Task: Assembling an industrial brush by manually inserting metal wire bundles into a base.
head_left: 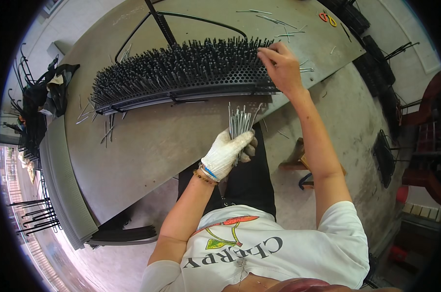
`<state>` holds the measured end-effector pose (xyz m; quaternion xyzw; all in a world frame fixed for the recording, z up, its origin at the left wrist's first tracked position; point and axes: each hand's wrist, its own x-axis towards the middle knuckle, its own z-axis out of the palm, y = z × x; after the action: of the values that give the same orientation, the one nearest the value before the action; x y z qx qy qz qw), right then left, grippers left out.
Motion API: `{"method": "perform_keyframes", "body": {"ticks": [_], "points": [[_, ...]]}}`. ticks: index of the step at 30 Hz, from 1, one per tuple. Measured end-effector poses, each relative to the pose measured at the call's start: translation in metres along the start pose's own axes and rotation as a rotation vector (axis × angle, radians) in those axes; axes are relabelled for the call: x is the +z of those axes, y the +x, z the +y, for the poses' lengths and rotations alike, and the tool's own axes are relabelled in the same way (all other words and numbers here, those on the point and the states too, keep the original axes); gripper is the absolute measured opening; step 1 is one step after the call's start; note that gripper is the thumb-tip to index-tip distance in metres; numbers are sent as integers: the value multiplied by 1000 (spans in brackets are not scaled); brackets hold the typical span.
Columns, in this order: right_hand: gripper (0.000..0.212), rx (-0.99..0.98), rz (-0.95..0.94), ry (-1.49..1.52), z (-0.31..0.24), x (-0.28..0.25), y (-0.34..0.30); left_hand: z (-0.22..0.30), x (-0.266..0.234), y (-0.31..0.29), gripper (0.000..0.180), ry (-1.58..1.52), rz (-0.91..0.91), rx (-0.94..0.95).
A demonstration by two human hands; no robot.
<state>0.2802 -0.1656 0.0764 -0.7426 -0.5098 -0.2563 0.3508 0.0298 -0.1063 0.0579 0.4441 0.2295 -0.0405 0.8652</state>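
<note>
My left hand (224,152), in a white knitted glove with greyish fingers, is closed round a bundle of thin metal rods (239,121) that stand roughly upright in its grip. Beyond it on the table sits a long black perforated rack (240,76), densely filled with upright dark-tipped rods (176,62). Bare holes show along its near right part. At the rack's right end is my bare right hand (282,67), thumb and fingers pinched together by the outermost rods. Whatever lies between those fingertips is too small to make out.
Loose rods (274,20) lie scattered at the table's far right, near red-and-yellow-handled scissors (328,19). More lie left of the rack on the grey table (132,160). A small wooden stool (293,156) stands below the right forearm. Black wire racks (37,214) stand at far left.
</note>
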Motion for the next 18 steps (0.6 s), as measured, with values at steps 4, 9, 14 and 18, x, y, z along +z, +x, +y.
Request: {"method": "perform_keyframes", "body": {"ticks": [4,9,14,18], "points": [[16,96,54,109,-5,-13,4,5,4,0,26,-74,27,8],[19,264,8,118,24,-57,9,2,-2,4,32,-95,23,49],[20,324,-165,203,39,-42,-3,0,6,4,28,-120,-44,-3],[17,276,-108,313,46,-34,-8,0,11,1,27,-85,-18,-19]]}}
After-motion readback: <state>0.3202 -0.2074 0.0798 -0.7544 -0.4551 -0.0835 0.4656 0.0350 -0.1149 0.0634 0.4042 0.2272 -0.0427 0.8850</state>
